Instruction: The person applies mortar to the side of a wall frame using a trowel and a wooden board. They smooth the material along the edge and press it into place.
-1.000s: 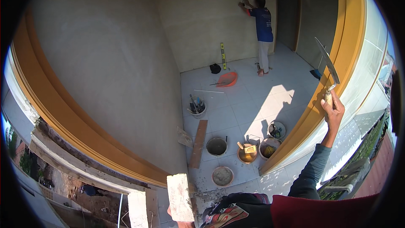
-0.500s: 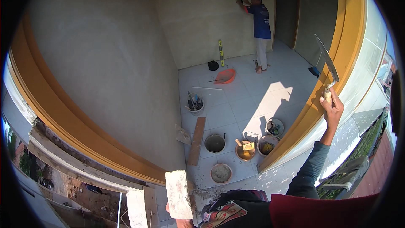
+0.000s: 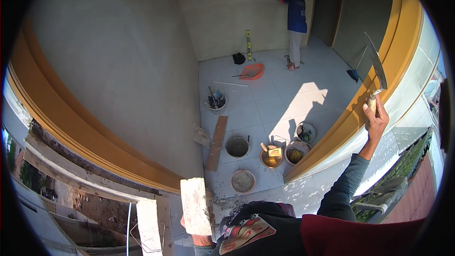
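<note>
My right hand [image 3: 377,121] is raised beside the orange door frame [image 3: 404,33], wrapped round the wooden handle of a trowel [image 3: 378,66] whose metal blade points up. Low in the middle, my left hand [image 3: 201,240] grips a pale, rough rectangular block [image 3: 193,204], which hides most of its fingers. Just left of that block is a whitish ledge [image 3: 149,225]. Beyond my hands, on the tiled floor, sit a bucket of grey mix [image 3: 237,147], a tub of grey mix [image 3: 243,181] and an orange tub [image 3: 271,159] with a yellow tool [image 3: 275,152] across it.
A co-worker [image 3: 296,14] in blue stands at the back wall, hands raised against it. An orange dustpan [image 3: 251,71], yellow level [image 3: 249,45], plank [image 3: 217,142], tool bucket [image 3: 216,102] and broom [image 3: 353,75] are inside. An opening [image 3: 85,204] shows rubble below at left.
The room has shifted upward in the view as the camera turned a little. My trowel hand sits slightly higher and further right in the picture; both hands keep their hold.
</note>
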The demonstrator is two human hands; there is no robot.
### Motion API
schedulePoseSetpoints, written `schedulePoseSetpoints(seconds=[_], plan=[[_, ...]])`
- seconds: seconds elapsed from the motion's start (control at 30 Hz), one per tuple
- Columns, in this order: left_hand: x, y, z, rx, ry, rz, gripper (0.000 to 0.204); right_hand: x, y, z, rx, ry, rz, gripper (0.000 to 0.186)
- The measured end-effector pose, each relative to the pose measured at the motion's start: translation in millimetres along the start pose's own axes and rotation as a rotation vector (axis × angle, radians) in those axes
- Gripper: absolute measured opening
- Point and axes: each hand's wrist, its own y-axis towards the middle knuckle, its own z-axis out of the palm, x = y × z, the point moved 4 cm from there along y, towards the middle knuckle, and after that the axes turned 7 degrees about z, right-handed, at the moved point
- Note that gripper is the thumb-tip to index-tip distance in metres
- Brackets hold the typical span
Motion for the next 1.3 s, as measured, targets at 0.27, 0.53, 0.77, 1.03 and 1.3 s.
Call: schedulePoseSetpoints(seconds=[0.27,0.53,0.77,1.03,1.3], plan=[[4,-1,5,0.018,-0.186,-0.036,0.054,-6,2,-3,0.003,0.008,0.003,0.058],[-10,4,15,0.032,0.254,0.274,0.051,-3,1,-2,0.012,-0.02,-0.024,0.059],[-7,-2,15,-0.011,-0.235,-0.09,0.052,-6,3,-4,0.006,-0.041,-0.033,0.059],[-9,-8,21,0.016,-0.509,-0.157,0.052,-4,1,0,0.008,0.002,-0.006,0.059],[-8,-11,11,-0.024,0.027,0.017,0.047,-6,3,-1,0.013,0.009,-0.033,0.059]])
